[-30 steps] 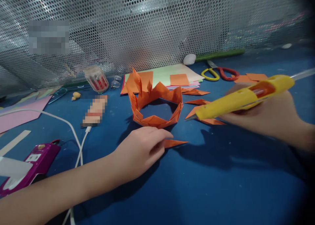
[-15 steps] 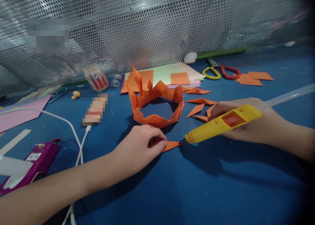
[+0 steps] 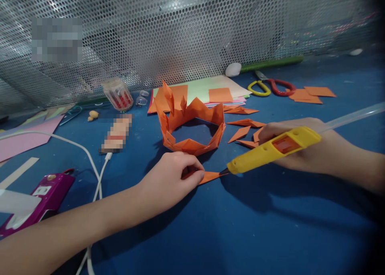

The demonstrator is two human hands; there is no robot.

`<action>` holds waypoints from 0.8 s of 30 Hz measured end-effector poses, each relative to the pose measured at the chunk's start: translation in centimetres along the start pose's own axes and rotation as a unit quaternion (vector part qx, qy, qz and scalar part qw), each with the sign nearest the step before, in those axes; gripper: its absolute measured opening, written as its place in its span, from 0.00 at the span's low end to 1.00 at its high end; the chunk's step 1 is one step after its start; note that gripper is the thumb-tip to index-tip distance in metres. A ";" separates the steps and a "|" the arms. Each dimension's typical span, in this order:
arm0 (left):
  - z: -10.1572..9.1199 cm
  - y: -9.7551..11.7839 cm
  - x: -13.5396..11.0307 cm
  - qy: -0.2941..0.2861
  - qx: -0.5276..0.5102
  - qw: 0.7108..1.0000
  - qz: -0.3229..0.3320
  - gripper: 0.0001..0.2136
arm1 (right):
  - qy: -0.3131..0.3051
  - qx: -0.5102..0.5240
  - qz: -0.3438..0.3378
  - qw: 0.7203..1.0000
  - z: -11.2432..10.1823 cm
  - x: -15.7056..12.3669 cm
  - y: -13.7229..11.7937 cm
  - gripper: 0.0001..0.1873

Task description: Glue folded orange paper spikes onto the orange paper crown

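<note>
My left hand point(image 3: 177, 176) pinches a folded orange paper piece point(image 3: 211, 177) low over the blue tabletop, its pointed end facing right. In my right hand point(image 3: 303, 154) is a yellow hot glue gun point(image 3: 272, 149), with a clear glue stick point(image 3: 357, 117) running out of its back. The gun's dark nozzle meets the tip of the folded piece. Just behind my left hand stands an orange paper crown point(image 3: 192, 144) made of folded points, with taller spikes at its left. Several more folded orange pieces point(image 3: 240, 134) lie between the crown and my right hand.
Behind the crown lies a stack of coloured paper point(image 3: 198, 91). Scissors point(image 3: 279, 87) and orange squares point(image 3: 309, 95) sit at the back right, a jar with red contents point(image 3: 118, 95) at the back left. White cables point(image 3: 96, 166) and a purple power strip point(image 3: 54, 192) are at left. A perforated metal screen point(image 3: 180, 34) stands behind.
Very little differs. Both hands, the glue gun and the folded piece keep almost the same places, with the nozzle still at the tip; the view has shifted slightly.
</note>
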State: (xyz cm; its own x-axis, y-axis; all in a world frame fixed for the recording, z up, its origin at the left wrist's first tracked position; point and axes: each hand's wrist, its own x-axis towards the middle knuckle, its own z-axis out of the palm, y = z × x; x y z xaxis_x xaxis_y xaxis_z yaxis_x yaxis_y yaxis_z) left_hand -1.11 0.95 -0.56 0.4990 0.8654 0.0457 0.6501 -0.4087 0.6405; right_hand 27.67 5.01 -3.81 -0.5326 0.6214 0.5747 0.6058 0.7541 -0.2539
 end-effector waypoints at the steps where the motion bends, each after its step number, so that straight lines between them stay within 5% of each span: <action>1: 0.0 0.0 0.0 -0.001 0.000 1.000 0.000 0.07 | 0.000 -0.002 -0.004 1.000 0.0 0.0 0.0 0.13; 16: -0.1 0.0 0.1 -0.027 0.002 0.999 -0.024 0.06 | -0.059 -0.015 -0.064 0.996 -1.2 0.2 1.2 0.01; 24: -0.2 0.1 0.0 -0.038 0.002 0.999 -0.035 0.07 | -0.062 -0.031 -0.060 0.996 -1.5 0.1 1.2 0.06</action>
State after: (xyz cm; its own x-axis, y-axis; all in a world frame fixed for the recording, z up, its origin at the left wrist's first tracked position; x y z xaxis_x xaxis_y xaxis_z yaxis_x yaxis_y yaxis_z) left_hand -1.16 1.01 -0.31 0.4942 0.8674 -0.0584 0.6874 -0.3488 0.6370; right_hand 29.22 5.69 -2.89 -0.6702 0.5521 0.4960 0.5668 0.8122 -0.1382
